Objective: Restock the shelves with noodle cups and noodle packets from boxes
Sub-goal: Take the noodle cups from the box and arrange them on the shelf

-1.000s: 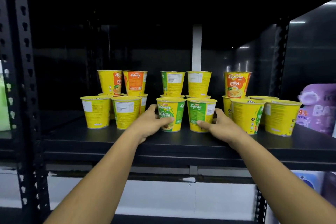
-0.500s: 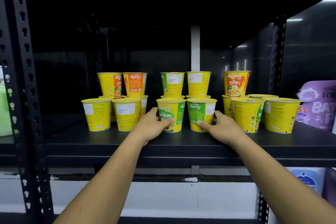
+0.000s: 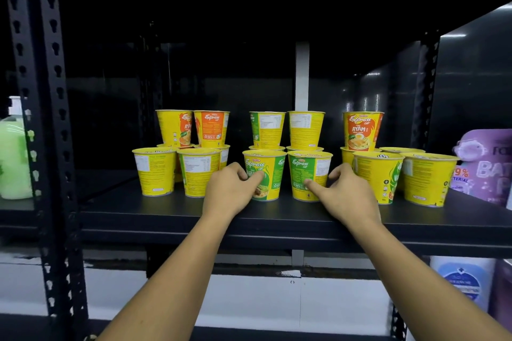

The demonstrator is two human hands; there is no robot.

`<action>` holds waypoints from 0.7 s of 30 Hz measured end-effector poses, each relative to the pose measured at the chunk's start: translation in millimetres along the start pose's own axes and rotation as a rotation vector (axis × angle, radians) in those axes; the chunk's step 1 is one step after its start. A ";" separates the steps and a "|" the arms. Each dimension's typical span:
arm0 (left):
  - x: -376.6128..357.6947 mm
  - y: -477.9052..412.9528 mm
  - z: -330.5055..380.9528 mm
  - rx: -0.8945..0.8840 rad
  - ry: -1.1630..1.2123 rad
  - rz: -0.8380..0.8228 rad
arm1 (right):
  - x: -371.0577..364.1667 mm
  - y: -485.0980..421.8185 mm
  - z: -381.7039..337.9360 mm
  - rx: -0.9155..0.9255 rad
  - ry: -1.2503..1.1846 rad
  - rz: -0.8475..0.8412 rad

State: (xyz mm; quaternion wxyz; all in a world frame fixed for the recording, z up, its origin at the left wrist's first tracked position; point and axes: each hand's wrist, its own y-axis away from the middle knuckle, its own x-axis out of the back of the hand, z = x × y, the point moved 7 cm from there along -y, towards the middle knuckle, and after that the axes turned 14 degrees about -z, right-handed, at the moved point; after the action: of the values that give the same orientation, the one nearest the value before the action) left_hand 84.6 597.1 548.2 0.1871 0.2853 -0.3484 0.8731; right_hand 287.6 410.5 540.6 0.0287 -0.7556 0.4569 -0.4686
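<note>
Several yellow noodle cups stand on the black shelf (image 3: 166,213), some stacked two high. Two green-labelled cups stand side by side at the front middle. My left hand (image 3: 230,194) grips the left green cup (image 3: 270,171) from its left side, thumb across the label. My right hand (image 3: 349,194) grips the right green cup (image 3: 309,171) from its right side, thumb on the front. Both cups rest on the shelf. Orange-labelled cups (image 3: 210,130) stand on the upper layer at left, and another one (image 3: 361,130) at right.
A black perforated upright (image 3: 44,119) rises at the left, with a green bottle (image 3: 13,158) beyond it. A purple pack (image 3: 487,166) sits at the shelf's right end. Blue-labelled goods (image 3: 462,282) show on the shelf below. The shelf's front left part is bare.
Both hands stay on the two green cups. The view has shifted slightly; the cups sit in nearly the same place on the shelf.
</note>
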 end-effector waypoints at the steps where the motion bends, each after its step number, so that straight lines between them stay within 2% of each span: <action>1: 0.5 2.8 3.5 -0.028 -0.018 0.007 | 1.0 1.9 -2.7 0.044 -0.004 0.019; 3: -2.3 7.3 10.9 -0.103 -0.049 -0.026 | 0.4 5.8 -9.6 0.167 -0.026 0.012; 6: -10.2 15.7 20.1 -0.216 -0.137 -0.105 | -7.0 10.8 -18.8 0.337 -0.036 -0.113; 11: -17.1 32.1 28.0 -0.308 -0.309 -0.158 | -21.5 13.5 -24.0 0.444 0.082 -0.324; 15: -21.5 54.2 25.0 -0.347 -0.481 -0.103 | -21.8 25.0 -32.4 0.516 0.247 -0.332; 18: -22.2 76.4 20.0 -0.379 -0.457 -0.035 | -21.3 44.4 -33.1 0.536 0.376 -0.264; 21: -21.8 104.3 19.0 -0.400 -0.351 -0.050 | -18.8 77.4 -26.2 0.593 0.311 -0.213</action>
State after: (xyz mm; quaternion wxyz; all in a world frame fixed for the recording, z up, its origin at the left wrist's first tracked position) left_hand 53.5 509.0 493.5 0.1981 0.3982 -0.5340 0.7190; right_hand 214.3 389.2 506.0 0.1279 -0.6773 0.2186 -0.6908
